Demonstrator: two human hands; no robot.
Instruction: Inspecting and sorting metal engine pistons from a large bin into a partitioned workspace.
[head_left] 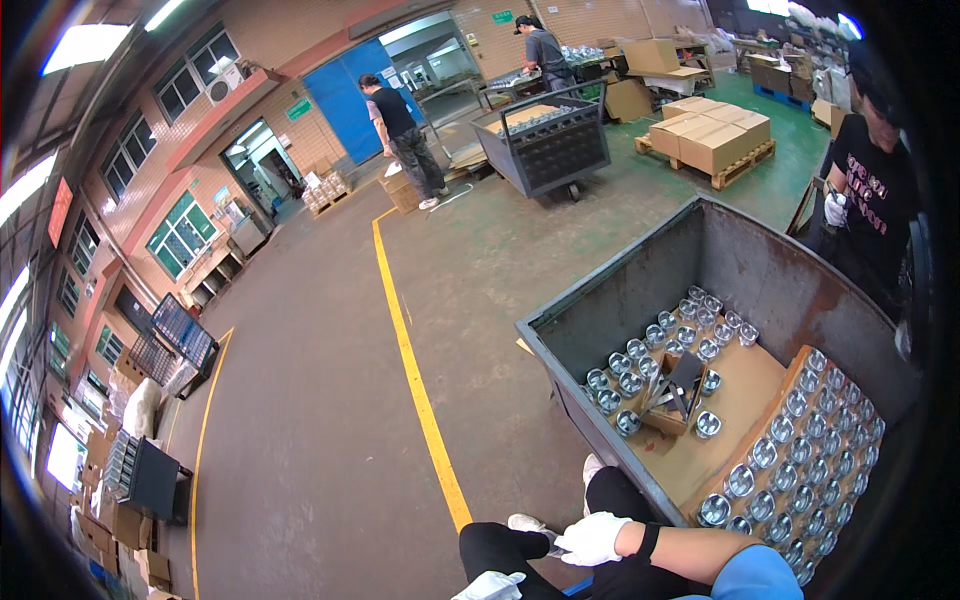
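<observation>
My right hand [592, 540], in a white glove with a black band at the wrist, rests above my lap. Its fingers are closed, with a small greyish tip at their ends that I cannot make out. My left hand [492, 587], also white-gloved, shows only in part at the lower edge, its fingers hidden. Just right of my knees stands a large grey metal bin [612, 462]. Rows of silver metal pistons [764, 453] stand inside on cardboard sheets [745, 385]. Among them sits a small cardboard box [665, 420] with dark flat pieces [684, 372] in it.
One person [868, 190] stands beyond the bin at right; two others [400, 130] [545, 60] work farther back. A second wheeled bin [548, 150] and a pallet of cartons [712, 135] stand behind. A yellow floor line [410, 360] runs left of me. Racks [145, 475] line the left.
</observation>
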